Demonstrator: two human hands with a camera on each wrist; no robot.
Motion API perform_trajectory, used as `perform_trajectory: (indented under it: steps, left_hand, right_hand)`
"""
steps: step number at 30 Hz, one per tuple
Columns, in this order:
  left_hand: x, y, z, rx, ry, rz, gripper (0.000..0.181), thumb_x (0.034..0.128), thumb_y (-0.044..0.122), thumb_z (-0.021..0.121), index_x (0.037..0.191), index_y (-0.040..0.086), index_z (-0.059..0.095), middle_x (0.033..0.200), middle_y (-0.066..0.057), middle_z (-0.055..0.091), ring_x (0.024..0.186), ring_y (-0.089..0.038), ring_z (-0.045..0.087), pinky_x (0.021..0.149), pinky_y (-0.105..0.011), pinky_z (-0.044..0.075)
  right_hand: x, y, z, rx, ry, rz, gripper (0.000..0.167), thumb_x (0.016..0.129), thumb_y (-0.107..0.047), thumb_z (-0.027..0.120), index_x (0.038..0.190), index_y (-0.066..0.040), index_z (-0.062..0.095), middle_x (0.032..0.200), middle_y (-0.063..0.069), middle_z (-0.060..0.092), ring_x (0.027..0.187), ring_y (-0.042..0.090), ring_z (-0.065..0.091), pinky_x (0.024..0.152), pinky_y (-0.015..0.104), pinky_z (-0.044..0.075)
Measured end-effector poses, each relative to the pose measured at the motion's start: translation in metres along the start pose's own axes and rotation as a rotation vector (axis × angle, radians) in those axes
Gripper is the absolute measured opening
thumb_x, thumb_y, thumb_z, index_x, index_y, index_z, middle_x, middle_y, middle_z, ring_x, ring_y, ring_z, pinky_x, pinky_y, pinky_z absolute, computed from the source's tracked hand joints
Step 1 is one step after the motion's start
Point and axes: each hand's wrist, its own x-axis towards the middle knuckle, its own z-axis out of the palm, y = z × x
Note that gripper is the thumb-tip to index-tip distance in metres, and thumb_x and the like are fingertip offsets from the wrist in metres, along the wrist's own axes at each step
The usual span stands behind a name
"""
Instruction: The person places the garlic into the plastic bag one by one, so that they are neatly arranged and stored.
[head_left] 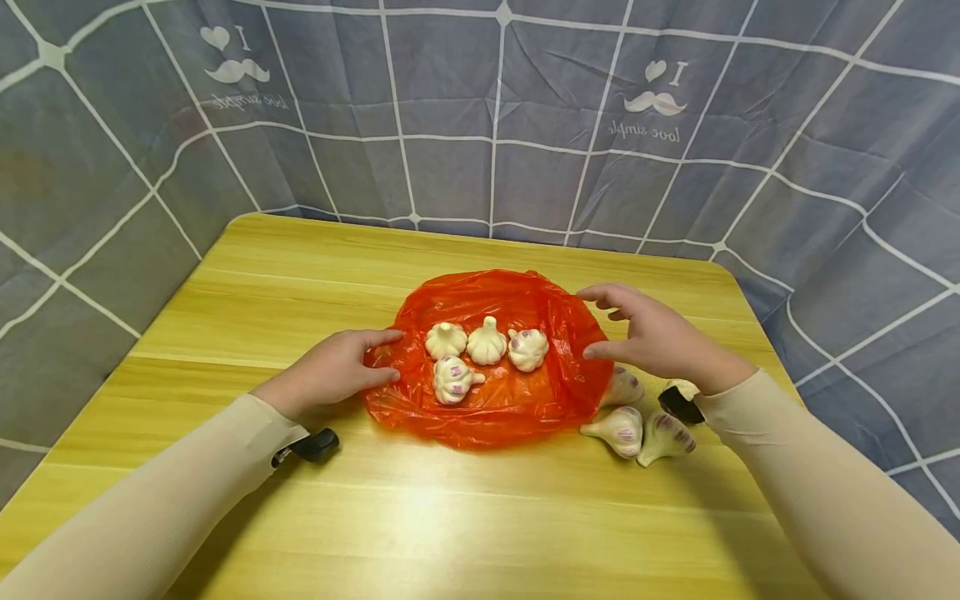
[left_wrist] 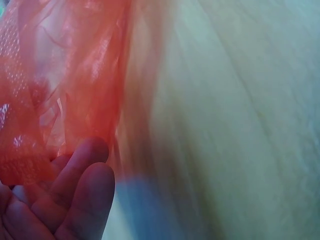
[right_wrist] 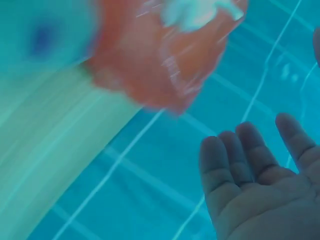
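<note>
A red plastic bag [head_left: 480,421] is spread on the table with several garlic bulbs [head_left: 487,342] lying on it. At its left edge is my left hand [head_left: 333,372], thumb and forefinger apart and touching the plastic. In the left wrist view, the bag's red film [left_wrist: 80,85] hangs against the half-bent fingers [left_wrist: 92,195]. My right hand [head_left: 648,337] is at the bag's right edge in the head view, fingers spread. The right wrist view shows its palm holding nothing, the fingers [right_wrist: 215,155] apart from the blurred bag [right_wrist: 165,75].
More garlic bulbs [head_left: 622,431] lie on the table beside the bag, below my right hand; one is partly covered by the bag's edge. The wooden table [head_left: 420,517] is bounded behind and at the sides by a grey checked curtain [head_left: 450,100].
</note>
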Motion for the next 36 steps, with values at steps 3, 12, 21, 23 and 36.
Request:
perform_trajectory:
  steps: [3,12,21,23,36]
  left_hand:
    - [0.000,0.000,0.000,-0.001,0.005,0.005,0.070,0.0963,0.034,0.076,0.157,0.011,0.050,0.149,-0.017,0.060,0.105,-0.026,0.058,0.097,-0.043,0.048]
    - [0.000,-0.002,-0.001,0.011,0.013,0.007,0.069,0.0964,0.033,0.076,0.157,0.010,0.051,0.148,-0.017,0.061,0.098,-0.025,0.057,0.092,-0.041,0.047]
    - [0.001,-0.002,0.001,0.001,0.004,0.002,0.070,0.0965,0.033,0.076,0.157,0.010,0.050,0.149,-0.017,0.060,0.087,-0.022,0.055,0.086,-0.038,0.046]
    - [0.001,-0.002,0.000,-0.002,0.000,-0.001,0.070,0.0966,0.033,0.076,0.157,0.010,0.050,0.148,-0.016,0.061,0.083,-0.021,0.053,0.085,-0.037,0.046]
    - [-0.001,0.000,0.001,-0.020,-0.002,0.004,0.070,0.0969,0.032,0.076,0.157,0.009,0.050,0.147,-0.018,0.061,0.086,-0.022,0.055,0.085,-0.037,0.046]
  right_hand:
    - [-0.013,0.022,-0.006,-0.024,-0.020,0.041,0.077,0.090,-0.020,0.085,0.155,-0.008,0.047,0.158,0.020,0.047,0.136,0.047,0.049,0.114,0.067,0.040]
    - [-0.049,0.074,-0.017,-0.019,-0.071,0.109,0.080,0.089,-0.022,0.086,0.157,-0.007,0.045,0.159,0.025,0.045,0.138,0.055,0.044,0.111,0.074,0.038]
    - [-0.072,0.105,-0.020,0.000,-0.187,0.169,0.085,0.087,-0.031,0.087,0.158,-0.008,0.046,0.159,0.027,0.045,0.140,0.059,0.042,0.104,0.072,0.046]
    - [-0.075,0.110,-0.019,0.016,-0.195,0.162,0.085,0.085,-0.029,0.088,0.157,-0.007,0.047,0.157,0.029,0.046,0.137,0.059,0.045,0.102,0.069,0.049]
    - [-0.080,0.131,-0.011,0.063,-0.195,0.161,0.083,0.082,-0.024,0.090,0.152,-0.001,0.052,0.142,0.026,0.059,0.118,0.031,0.058,0.088,0.019,0.050]
